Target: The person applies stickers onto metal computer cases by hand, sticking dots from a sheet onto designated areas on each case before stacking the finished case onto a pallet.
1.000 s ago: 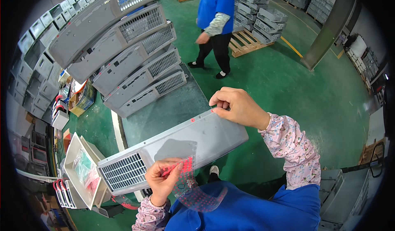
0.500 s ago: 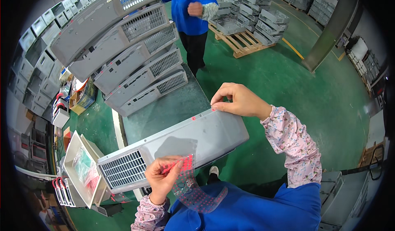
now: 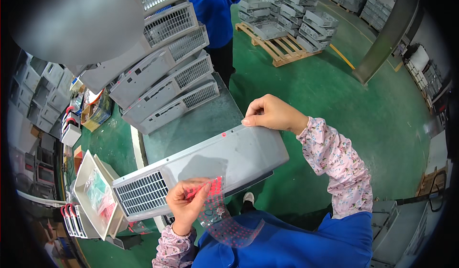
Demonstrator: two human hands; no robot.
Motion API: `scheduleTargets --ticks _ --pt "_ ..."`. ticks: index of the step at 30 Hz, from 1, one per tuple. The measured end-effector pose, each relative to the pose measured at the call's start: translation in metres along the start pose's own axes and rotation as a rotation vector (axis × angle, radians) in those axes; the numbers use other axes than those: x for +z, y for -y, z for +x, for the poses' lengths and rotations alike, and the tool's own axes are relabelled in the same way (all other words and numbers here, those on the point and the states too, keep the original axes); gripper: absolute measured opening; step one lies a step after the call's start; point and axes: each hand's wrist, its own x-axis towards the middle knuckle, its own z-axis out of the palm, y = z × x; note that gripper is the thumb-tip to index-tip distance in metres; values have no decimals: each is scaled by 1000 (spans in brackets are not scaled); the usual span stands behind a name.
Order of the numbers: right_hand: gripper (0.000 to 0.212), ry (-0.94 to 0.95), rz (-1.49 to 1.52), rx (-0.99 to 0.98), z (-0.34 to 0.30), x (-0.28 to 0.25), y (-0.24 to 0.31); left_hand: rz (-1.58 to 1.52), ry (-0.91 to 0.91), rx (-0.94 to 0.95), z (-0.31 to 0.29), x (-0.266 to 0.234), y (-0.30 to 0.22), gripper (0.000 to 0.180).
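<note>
A long grey metal housing (image 3: 244,151) with a slotted grille (image 3: 142,195) at its left end lies slantwise before me on the dark green tabletop (image 3: 203,112). My left hand (image 3: 184,203) pinches a clear, curling sheet of red round stickers (image 3: 217,215) above its near edge. At the far edge, towards the right end, my right hand (image 3: 270,115) is closed, its thumb pressed against the metal; whatever lies under the fingertips is hidden. Left of that hand, one red dot sticker (image 3: 224,134) sits on the edge beside a small hole.
Several similar grey housings (image 3: 167,86) are stacked on the table's far left. Behind them stands a person in blue (image 3: 210,17). White bins (image 3: 91,163) with plastic bags stand at left. A wooden pallet (image 3: 277,50) carries more metal parts. A blurred grey shape (image 3: 76,24) covers the upper left.
My right thumb now presses down where a red dot showed by my fingertips. The person in blue has shifted left, a hand now on the stack. A blurred grey shape has appeared at upper left.
</note>
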Motion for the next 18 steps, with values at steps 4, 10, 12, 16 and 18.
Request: scheduleTargets --ticks 4,10,12,16,18 --pt "22 -5 119 88 5 -7 1 -17 -17 -22 4 1 -3 11" --pt "22 33 -32 63 16 -6 -3 34 -11 15 12 -1 0 11" --pt "23 39 -22 30 27 -7 -8 32 -33 39 19 -2 2 11" --pt "24 -22 -38 -49 56 -16 -18 -2 -62 107 35 -18 1 9" --pt "24 -5 -54 -87 71 -19 -19 169 -163 281 37 -38 -1 8"
